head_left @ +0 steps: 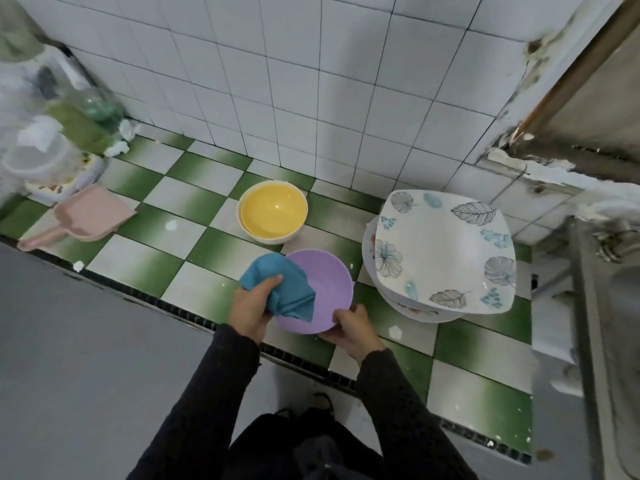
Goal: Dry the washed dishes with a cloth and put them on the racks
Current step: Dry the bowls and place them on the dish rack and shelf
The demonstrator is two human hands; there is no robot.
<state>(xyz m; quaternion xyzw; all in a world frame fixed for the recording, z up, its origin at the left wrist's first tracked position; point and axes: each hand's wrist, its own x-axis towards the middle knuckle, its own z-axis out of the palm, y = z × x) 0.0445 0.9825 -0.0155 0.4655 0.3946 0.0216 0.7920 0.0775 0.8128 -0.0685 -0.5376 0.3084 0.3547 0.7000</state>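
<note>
A purple bowl is held over the front edge of the green-and-white tiled counter. My right hand grips its near rim from below. My left hand grips a blue cloth that lies bunched against the bowl's left inner side. Behind it a yellow bowl sits stacked in a white one on the counter. To the right stands a stack of square white plates with leaf prints.
A pink dustpan-like scoop lies at the counter's left, beside clear plastic containers and bottles. A metal sink edge runs along the right. White wall tiles back the counter. Grey floor lies below at left.
</note>
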